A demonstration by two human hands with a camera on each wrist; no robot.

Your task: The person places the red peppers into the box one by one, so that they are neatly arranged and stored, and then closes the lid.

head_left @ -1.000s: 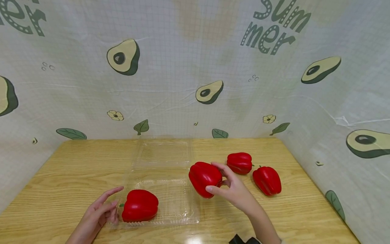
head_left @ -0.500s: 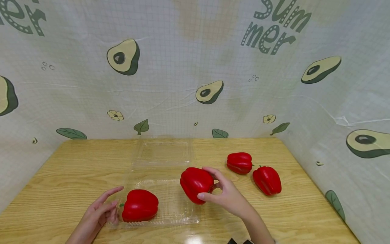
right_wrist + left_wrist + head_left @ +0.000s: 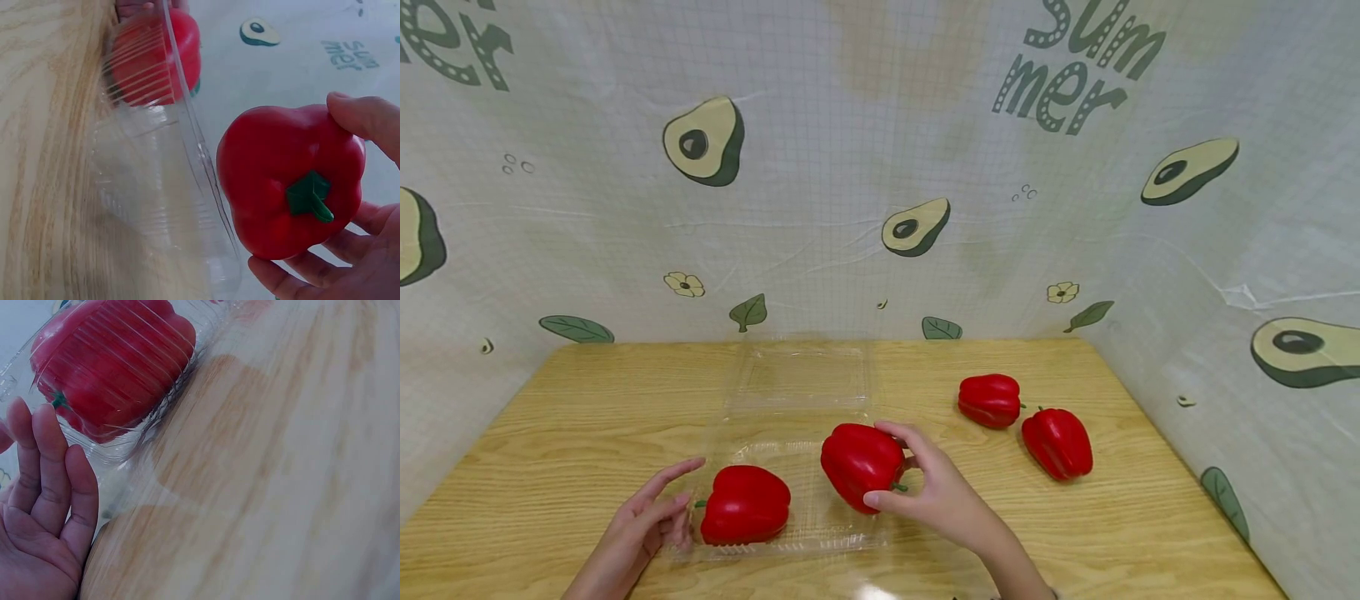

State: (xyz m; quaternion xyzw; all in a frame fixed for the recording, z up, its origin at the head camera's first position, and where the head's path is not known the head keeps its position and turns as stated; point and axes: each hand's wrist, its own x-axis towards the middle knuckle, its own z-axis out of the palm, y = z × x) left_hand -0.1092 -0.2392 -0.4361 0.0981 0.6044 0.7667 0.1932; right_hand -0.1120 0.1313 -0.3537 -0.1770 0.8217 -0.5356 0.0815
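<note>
My right hand (image 3: 936,492) grips a red bell pepper (image 3: 862,467) by its stem end, thumb on one side and fingers on the other. In the head view this pepper overlaps the right half of a clear plastic clamshell box (image 3: 805,546); the right wrist view shows it beside the box's rim, green stem (image 3: 312,199) towards the camera. Another red bell pepper (image 3: 745,505) lies in the left half of the box, its stem pointing left. At the box's left wall is my left hand (image 3: 643,521), fingers relaxed, fingertips (image 3: 45,419) right by the plastic.
The box's lid (image 3: 805,375) lies folded back on the wooden table (image 3: 595,417). Two more red bell peppers, a farther one (image 3: 989,401) and a nearer one (image 3: 1057,444), rest on the right. A printed cloth (image 3: 820,167) hangs behind the table.
My right hand has carried its bell pepper left and towards me, from the box's right edge to over its right half. My left hand and the other peppers have stayed in place.
</note>
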